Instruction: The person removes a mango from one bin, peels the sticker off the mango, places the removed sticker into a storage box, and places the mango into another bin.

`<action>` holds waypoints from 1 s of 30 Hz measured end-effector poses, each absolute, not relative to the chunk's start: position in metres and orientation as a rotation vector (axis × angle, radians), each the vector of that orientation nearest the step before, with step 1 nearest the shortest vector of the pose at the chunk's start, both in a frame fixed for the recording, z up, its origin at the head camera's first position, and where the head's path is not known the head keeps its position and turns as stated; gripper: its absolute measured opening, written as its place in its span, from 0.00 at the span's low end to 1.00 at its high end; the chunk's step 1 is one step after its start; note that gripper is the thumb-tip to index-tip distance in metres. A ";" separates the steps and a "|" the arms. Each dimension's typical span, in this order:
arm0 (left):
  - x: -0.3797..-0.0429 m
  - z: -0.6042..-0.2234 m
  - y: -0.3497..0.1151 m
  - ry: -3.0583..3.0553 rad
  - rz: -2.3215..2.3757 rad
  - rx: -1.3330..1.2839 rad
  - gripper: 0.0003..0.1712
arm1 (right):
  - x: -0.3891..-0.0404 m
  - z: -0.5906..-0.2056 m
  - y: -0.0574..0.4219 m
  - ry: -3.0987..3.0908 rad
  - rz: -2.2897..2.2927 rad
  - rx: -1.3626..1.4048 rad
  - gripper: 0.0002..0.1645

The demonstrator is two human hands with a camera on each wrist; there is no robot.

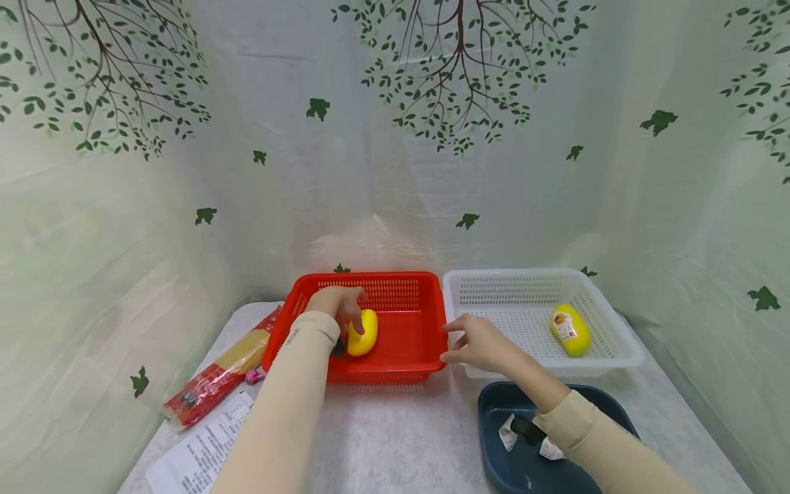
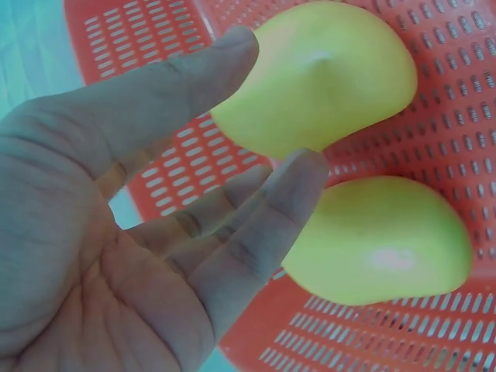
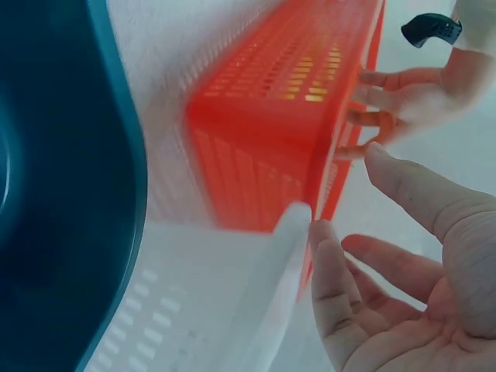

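Inside the red basket (image 1: 407, 343), my left hand (image 1: 338, 305) reaches down with fingers apart beside a yellow mango-like fruit (image 1: 363, 334). Two such fruits show in the left wrist view. The thumb overlaps the edge of the upper fruit (image 2: 341, 77), and a fingertip lies by the lower fruit (image 2: 387, 240). Neither is gripped; whether the fingers touch them I cannot tell. My right hand (image 1: 478, 343) is where the red and white basket (image 1: 500, 322) rims meet. Its thumb and fingers are spread, a fingertip near the rims, holding nothing.
A yellow egg-shaped item with a label (image 1: 570, 329) lies in the white basket. Below my right forearm stands a dark blue basin (image 1: 490, 439) with small packets. To the left are a long red-and-gold packet (image 1: 222, 370), a printed sheet (image 1: 204, 446) and a small pink-purple item (image 1: 254, 376).
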State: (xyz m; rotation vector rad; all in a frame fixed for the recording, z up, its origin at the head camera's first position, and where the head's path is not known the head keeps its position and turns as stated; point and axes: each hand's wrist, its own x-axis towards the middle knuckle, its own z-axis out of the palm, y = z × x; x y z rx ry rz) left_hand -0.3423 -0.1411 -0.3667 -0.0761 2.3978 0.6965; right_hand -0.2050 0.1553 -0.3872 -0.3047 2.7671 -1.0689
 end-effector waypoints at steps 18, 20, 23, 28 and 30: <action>-0.328 -0.316 -0.106 2.441 0.663 0.276 0.38 | -0.187 -0.367 0.255 2.882 -1.053 -0.305 0.36; -0.323 -0.309 -0.100 2.462 0.650 0.346 0.36 | -0.186 -0.365 0.272 2.913 -1.035 -0.311 0.36; -0.315 -0.301 -0.090 2.495 0.626 0.427 0.32 | -0.182 -0.366 0.296 2.962 -0.996 -0.296 0.37; -0.310 -0.289 -0.070 2.502 0.653 0.567 0.29 | -0.176 -0.373 0.336 3.011 -0.959 -0.199 0.37; -0.311 -0.285 -0.062 2.503 0.665 0.626 0.28 | -0.175 -0.374 0.353 3.019 -0.950 -0.175 0.37</action>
